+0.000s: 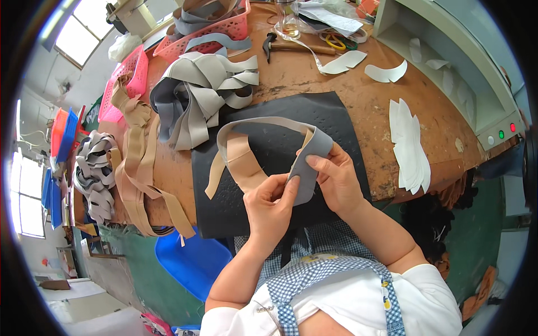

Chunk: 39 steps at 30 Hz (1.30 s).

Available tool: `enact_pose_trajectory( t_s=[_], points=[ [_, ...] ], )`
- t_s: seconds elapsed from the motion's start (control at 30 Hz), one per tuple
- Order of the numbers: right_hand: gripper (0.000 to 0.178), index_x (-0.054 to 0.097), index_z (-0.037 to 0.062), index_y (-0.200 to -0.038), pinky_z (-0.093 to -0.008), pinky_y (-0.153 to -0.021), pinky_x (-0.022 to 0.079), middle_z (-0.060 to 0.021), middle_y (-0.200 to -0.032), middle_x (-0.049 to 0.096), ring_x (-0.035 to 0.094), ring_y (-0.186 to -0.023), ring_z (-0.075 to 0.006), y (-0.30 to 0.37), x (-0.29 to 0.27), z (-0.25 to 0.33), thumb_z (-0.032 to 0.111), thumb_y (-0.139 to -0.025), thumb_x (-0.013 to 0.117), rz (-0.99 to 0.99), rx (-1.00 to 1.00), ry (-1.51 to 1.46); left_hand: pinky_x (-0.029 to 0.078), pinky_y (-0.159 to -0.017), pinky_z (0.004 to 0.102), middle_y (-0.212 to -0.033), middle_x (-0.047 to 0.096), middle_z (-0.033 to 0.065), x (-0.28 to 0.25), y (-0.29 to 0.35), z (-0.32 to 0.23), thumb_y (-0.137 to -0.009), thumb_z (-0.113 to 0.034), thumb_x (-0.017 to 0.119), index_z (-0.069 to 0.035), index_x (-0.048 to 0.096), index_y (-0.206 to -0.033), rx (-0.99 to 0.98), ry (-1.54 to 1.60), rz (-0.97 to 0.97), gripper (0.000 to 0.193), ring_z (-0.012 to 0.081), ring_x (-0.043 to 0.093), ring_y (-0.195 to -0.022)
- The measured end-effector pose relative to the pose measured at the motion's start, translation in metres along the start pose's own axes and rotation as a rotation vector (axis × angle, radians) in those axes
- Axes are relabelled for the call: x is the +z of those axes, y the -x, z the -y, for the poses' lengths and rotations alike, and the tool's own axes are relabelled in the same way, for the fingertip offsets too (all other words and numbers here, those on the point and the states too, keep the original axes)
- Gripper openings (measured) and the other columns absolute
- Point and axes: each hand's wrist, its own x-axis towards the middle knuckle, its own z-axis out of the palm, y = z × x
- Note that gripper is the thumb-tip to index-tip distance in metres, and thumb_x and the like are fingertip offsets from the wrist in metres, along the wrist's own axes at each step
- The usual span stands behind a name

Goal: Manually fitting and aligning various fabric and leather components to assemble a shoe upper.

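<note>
A grey-blue strip (317, 144), looking like leather or fabric, is pinched between both my hands. My left hand (270, 208) is closed on its lower edge, thumb and fingertips together. With the thumb on its face, my right hand (338, 178) grips the strip a little higher and to the right. From my hands the strip curves in a loop to the left, over a black mat (336, 120). A tan piece (242, 163) lies inside the loop, and its link to the strip is not clear. My fingertips hide part of the strip's edge.
Grey strips (193, 92) are heaped behind the mat at left, with tan strips (134, 162) beside them. Pink baskets (230, 29) stand farther back. A hammer (297, 48) lies at the back, white cut pieces (409, 148) at right, near a machine with lit buttons (501, 135).
</note>
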Motion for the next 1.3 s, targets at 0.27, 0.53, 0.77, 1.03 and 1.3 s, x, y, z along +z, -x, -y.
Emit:
enact_pose_trajectory(
  t_s=[0.27,0.53,0.77,1.03,1.3],
  points=[
    [0.032,0.06,0.0025,-0.119,-0.0311,-0.089,0.053,-0.0111,-0.106,0.069,0.067,-0.095,-0.0164,0.007,0.002,-0.007,0.001,-0.088,0.064,0.022,-0.052,0.109,0.037,-0.053,0.0165,-0.068,0.063,-0.004,0.001,-0.003,-0.006,-0.091,-0.007,0.069,0.006,0.07,-0.094,-0.037,0.086,0.018,0.014,-0.0016,0.049,-0.061],
    [0.026,0.06,0.0036,-0.114,-0.0326,-0.093,0.051,-0.012,-0.106,0.069,0.066,-0.097,-0.0176,-0.004,-0.003,0.004,0.003,-0.089,0.063,0.031,-0.002,-0.021,0.042,-0.053,0.0189,-0.066,0.066,-0.0006,0.0,0.003,0.002,-0.093,-0.014,0.067,0.005,0.071,-0.099,0.052,-0.017,-0.03,0.02,0.0008,0.055,-0.06],
    [0.025,0.061,0.0038,-0.111,-0.0337,-0.093,0.051,-0.012,-0.102,0.07,0.066,-0.097,-0.0178,0.003,0.0,-0.003,-0.001,-0.087,0.064,0.063,-0.105,0.065,0.032,-0.048,0.0199,-0.061,0.055,-0.0067,-0.001,-0.006,-0.001,-0.094,-0.015,0.067,0.005,0.072,-0.099,-0.054,0.073,0.022,0.021,-0.0007,0.041,-0.055],
    [0.031,0.055,0.0036,-0.117,-0.033,-0.09,0.051,-0.0109,-0.102,0.068,0.066,-0.095,-0.0178,0.003,0.0,-0.002,-0.001,-0.087,0.065,0.018,-0.026,0.041,0.038,-0.048,0.0207,-0.059,0.059,-0.0017,0.001,-0.003,0.008,-0.093,-0.013,0.067,0.003,0.073,-0.097,0.048,-0.021,-0.017,0.017,0.0013,0.049,-0.053],
    [0.027,0.056,0.0011,-0.117,-0.0338,-0.083,0.054,-0.0095,-0.099,0.066,0.066,-0.089,-0.0207,-0.033,-0.024,0.012,0.013,-0.094,0.062,-0.038,0.068,-0.147,0.051,-0.059,0.0292,-0.074,0.069,0.0089,0.001,0.013,0.022,-0.086,-0.005,0.07,0.0,0.072,-0.101,0.312,-0.357,-0.066,0.015,0.0162,0.065,-0.064]
  ],
)
